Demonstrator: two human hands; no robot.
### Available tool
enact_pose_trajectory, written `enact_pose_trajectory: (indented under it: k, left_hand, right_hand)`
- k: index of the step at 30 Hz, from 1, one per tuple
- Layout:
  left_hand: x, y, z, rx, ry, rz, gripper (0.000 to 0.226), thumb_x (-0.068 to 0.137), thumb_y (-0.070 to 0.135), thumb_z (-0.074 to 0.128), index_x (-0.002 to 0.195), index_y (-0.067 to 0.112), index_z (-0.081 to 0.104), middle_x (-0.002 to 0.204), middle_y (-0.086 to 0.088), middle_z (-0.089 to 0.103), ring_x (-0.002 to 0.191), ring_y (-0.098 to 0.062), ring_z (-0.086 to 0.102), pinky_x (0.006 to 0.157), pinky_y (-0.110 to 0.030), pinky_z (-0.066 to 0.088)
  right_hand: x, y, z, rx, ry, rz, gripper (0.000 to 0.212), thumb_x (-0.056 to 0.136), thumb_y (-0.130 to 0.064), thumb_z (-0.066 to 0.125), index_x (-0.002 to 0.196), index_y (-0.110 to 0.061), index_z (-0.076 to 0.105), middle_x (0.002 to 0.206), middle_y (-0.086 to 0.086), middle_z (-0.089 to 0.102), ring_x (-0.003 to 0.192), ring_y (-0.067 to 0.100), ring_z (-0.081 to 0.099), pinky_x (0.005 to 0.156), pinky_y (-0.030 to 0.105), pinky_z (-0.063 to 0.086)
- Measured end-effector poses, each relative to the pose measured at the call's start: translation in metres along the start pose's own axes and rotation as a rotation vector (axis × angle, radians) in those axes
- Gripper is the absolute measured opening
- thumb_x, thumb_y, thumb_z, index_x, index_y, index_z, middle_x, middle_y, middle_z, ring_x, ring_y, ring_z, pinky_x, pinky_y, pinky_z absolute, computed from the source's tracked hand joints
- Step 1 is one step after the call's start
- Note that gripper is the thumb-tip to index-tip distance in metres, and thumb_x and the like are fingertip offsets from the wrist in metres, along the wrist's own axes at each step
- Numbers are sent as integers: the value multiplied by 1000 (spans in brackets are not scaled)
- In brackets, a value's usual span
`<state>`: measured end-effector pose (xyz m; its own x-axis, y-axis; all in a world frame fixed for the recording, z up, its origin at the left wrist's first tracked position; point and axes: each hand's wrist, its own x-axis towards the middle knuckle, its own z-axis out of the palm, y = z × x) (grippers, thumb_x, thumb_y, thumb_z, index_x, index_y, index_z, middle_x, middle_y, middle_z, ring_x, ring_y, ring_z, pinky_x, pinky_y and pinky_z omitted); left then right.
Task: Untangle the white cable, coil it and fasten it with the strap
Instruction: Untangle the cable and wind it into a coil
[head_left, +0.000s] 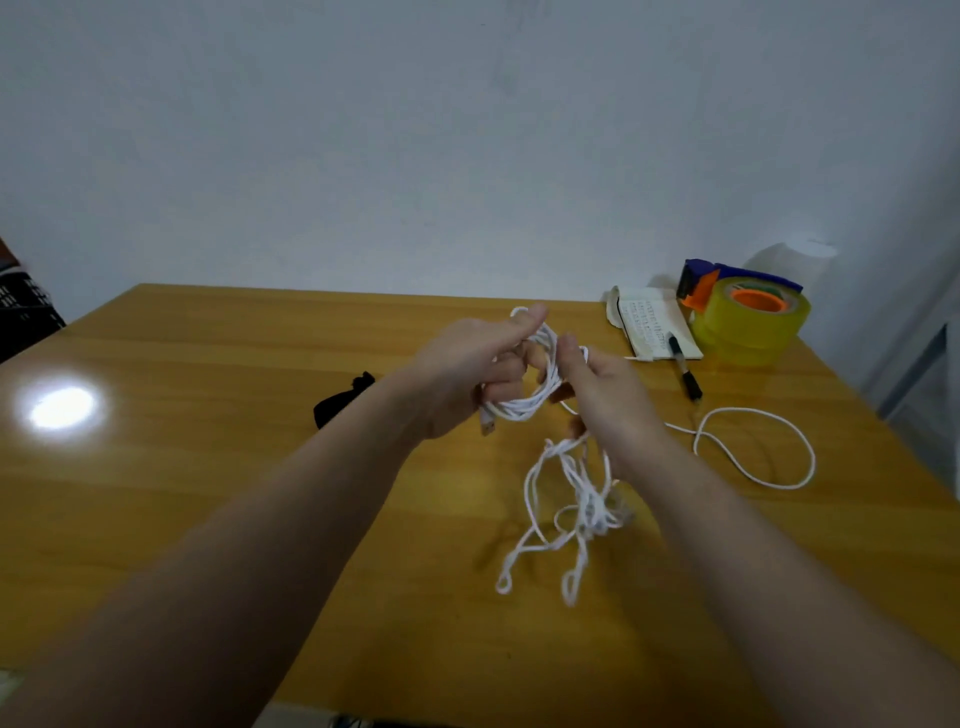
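Both hands' (467, 364) grip around white cable (524, 408) (coiled).

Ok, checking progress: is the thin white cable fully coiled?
Partly: left hand grips loops of the thin white cable; a tangle hangs below the right hand.

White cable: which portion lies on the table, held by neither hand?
The single wide loop near the pen. The left hand grips the coil; the tangle dangles from the right hand.
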<state>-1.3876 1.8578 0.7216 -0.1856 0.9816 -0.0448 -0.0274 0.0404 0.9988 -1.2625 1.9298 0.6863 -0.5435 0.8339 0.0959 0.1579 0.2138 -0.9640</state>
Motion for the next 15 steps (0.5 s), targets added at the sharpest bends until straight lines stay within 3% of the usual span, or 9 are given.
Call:
enact_pose_trajectory:
  k: [3, 5, 8, 10, 12, 14, 15]
  left_hand:
    - [-5, 0, -5, -90, -88, -46, 44, 91, 46, 44, 70, 9, 54, 38, 8, 25, 40, -8, 25, 46, -21, 19]
    - [-8, 0, -6, -288, -173, -51, 46, 88, 50, 41, 72, 8, 51, 36, 8, 28, 39, -8, 28, 48, -21, 21]
    - [-11, 3, -10, -605, -265, -36, 49, 88, 51, 37, 77, 7, 55, 36, 8, 32, 38, -6, 33, 54, -19, 21]
    - [-13, 3, -12, -693, -226, 11, 42, 91, 42, 37, 82, 7, 59, 35, 8, 33, 36, -3, 32, 58, -19, 20]
    - [-13, 4, -12, -717, -130, 62, 35, 93, 37, 37, 88, 7, 56, 36, 7, 36, 33, -3, 32, 58, -12, 31]
    - [-13, 5, -12, -734, -30, 107, 33, 97, 34, 36, 84, 9, 53, 49, 7, 57, 31, -2, 35, 49, -12, 43]
    - [-13, 6, -13, -710, 4, 122, 33, 98, 33, 35, 82, 10, 51, 67, 3, 70, 32, -1, 42, 47, -15, 46]
  right_hand:
    - [5, -1, -8, 2, -145, -91, 45, 97, -43, 38, 95, -4, 60, 77, 10, 65, 51, 10, 60, 40, 25, 39]
    - [9, -2, -12, 3, -159, -141, 33, 95, -41, 42, 90, -12, 58, 66, 13, 64, 40, 14, 51, 39, 23, 36]
    - [15, 1, -23, 99, -226, -174, 19, 89, -33, 54, 83, -15, 58, 54, -1, 59, 36, 11, 38, 38, 20, 29]
    - [20, 5, -32, 134, -262, -161, 19, 78, -31, 62, 82, -12, 61, 54, -1, 58, 42, 11, 42, 42, 19, 35]
    - [23, 10, -38, 140, -286, -148, 10, 78, -21, 66, 82, -12, 65, 58, 0, 61, 51, 11, 50, 51, 19, 44]
    - [24, 19, -38, 108, -305, -100, 5, 84, -13, 64, 87, -11, 67, 63, 0, 64, 61, 13, 57, 61, 22, 48]
    - [24, 22, -38, 103, -297, -63, 6, 86, -12, 63, 89, -9, 68, 65, 0, 66, 65, 15, 59, 64, 24, 49]
